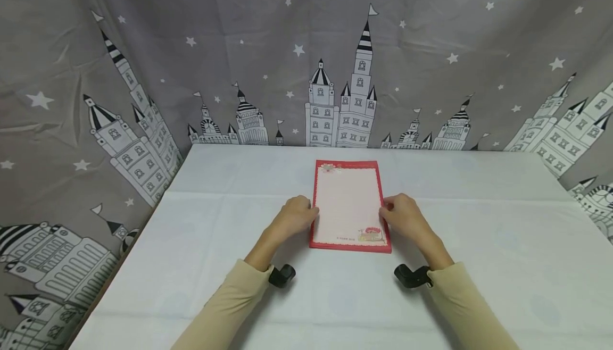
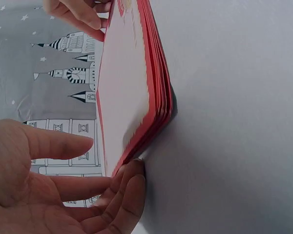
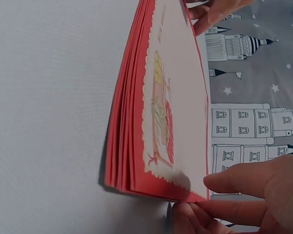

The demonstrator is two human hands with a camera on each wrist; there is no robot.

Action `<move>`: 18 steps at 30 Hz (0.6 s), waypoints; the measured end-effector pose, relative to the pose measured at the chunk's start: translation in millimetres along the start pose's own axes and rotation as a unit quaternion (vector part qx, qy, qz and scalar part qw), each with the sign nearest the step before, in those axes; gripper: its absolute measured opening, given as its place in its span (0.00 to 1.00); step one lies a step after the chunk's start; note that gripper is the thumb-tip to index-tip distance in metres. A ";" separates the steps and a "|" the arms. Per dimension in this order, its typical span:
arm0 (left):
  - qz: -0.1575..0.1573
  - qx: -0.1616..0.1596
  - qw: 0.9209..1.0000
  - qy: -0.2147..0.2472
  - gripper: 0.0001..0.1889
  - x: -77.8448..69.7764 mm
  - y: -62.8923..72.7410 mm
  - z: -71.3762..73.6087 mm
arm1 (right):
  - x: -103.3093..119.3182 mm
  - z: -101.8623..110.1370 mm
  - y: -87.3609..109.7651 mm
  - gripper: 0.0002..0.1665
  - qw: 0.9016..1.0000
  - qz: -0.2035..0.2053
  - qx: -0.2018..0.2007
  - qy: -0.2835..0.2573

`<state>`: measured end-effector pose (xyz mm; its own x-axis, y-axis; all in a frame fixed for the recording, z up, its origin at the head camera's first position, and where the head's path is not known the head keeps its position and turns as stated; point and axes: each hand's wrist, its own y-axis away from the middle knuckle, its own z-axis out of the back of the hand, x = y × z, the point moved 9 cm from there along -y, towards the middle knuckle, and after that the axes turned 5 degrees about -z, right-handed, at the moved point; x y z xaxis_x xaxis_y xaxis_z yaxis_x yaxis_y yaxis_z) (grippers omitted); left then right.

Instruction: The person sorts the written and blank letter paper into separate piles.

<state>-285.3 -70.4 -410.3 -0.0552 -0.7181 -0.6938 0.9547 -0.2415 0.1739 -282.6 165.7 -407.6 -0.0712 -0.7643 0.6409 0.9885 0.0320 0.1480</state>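
A stack of red-bordered letter paper lies on the white table, its pale top face printed with small pictures at the upper left and lower right corners. Several red layers show along its near edge in both wrist views. My left hand holds the left side, thumb over the rim and fingers curled against the edge. On the opposite side my right hand grips the stack, its thumb near the top face and the other fingers low at the edge, partly hidden.
The white-covered table spreads out around the stack. Behind and to the left hangs a grey curtain with castles and stars. A black wrist camera sits on the left wrist, another black camera on the right.
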 end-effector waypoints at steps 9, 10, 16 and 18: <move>-0.028 -0.003 0.997 -0.065 0.16 -9.7 1.9 -6.5 | 3.9 -0.7 4.7 0.23 0.999 0.002 -0.028 0.020; -0.033 -0.004 0.997 -0.074 0.15 -11.1 2.2 -7.8 | 4.2 -0.5 5.3 0.23 0.999 0.002 -0.033 0.024; -0.050 -0.032 0.988 -0.143 0.12 -20.6 6.0 -9.1 | 8.3 0.9 7.8 0.24 0.997 0.004 -0.064 0.039; -0.053 -0.044 0.985 -0.157 0.13 -23.0 7.2 -7.5 | 9.0 0.6 8.8 0.24 0.997 0.008 -0.070 0.038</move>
<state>-274.9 -50.8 -398.3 -0.2300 -0.8614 -0.4528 0.9596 -0.2783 0.0420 -274.7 159.5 -400.0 -0.0505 -0.8107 0.5833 0.9987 -0.0417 0.0285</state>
